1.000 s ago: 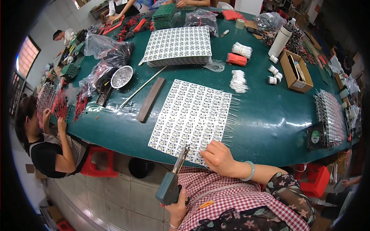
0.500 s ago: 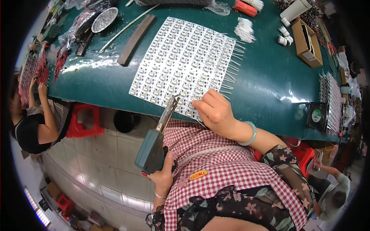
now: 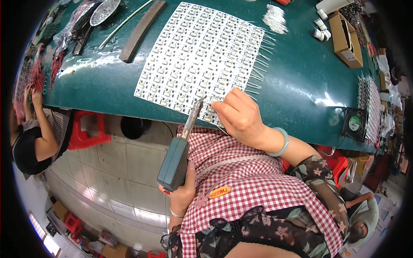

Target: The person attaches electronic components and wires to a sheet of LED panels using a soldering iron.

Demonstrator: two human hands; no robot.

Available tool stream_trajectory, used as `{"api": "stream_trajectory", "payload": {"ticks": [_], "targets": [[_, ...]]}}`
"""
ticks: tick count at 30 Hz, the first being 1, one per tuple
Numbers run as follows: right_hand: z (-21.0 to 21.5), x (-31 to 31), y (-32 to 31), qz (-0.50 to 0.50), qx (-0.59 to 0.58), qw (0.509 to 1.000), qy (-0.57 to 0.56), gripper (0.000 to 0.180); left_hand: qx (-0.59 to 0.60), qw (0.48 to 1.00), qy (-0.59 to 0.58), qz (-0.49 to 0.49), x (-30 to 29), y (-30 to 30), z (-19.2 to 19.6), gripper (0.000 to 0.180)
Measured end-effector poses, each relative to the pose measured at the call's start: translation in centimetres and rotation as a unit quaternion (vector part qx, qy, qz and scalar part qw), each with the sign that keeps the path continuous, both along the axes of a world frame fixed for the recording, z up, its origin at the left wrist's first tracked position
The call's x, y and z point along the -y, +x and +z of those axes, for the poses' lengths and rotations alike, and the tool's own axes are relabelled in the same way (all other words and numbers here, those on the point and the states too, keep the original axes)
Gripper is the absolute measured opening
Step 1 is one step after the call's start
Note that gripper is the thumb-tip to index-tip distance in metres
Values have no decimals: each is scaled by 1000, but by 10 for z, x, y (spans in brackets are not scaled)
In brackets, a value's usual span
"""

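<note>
My left hand (image 3: 184, 191) grips the handle of a teal-grey soldering gun (image 3: 174, 162). The gun's long metal tip slants up over the near edge of a white circuit board panel (image 3: 170, 64), which carries rows of small yellowish parts. Just right of the tip, my right hand (image 3: 241, 115) is pinched closed at the panel, beside the tip. A thin white strand shows below its fingers, apparently a wire; the fingertips hide most of it. Many white wires (image 3: 257, 73) stick out from the panel's right side.
On the green table lie a dark flat bar (image 3: 142, 32), a loose pile of white wires (image 3: 275, 19), small white bottles (image 3: 319, 33) and a cardboard box (image 3: 347, 43). A black fan (image 3: 354, 124) stands at right. Another person (image 3: 38, 142) works at far left near a red stool (image 3: 88, 131).
The view has shifted, so the panel sits higher and farther left. The soldering tip has moved right along the panel, closer to my right fingertips. My right hand stays pinched.
</note>
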State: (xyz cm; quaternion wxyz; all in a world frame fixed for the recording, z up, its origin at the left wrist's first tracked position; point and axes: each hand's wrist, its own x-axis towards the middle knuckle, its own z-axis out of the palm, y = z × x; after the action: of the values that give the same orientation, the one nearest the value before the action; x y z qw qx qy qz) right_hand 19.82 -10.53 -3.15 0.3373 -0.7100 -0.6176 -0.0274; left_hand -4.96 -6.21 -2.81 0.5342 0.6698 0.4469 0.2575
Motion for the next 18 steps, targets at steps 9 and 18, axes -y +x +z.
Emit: {"api": "stream_trajectory", "payload": {"ticks": [9,18], "targets": [[4,-2,-1,-1,6,1000,2,18,-30,999,12,-27,-4,2,10,31],[3,-2,-1,-3,7,1000,7,17,2,1000,-14,20,5,-6,1,35]]}}
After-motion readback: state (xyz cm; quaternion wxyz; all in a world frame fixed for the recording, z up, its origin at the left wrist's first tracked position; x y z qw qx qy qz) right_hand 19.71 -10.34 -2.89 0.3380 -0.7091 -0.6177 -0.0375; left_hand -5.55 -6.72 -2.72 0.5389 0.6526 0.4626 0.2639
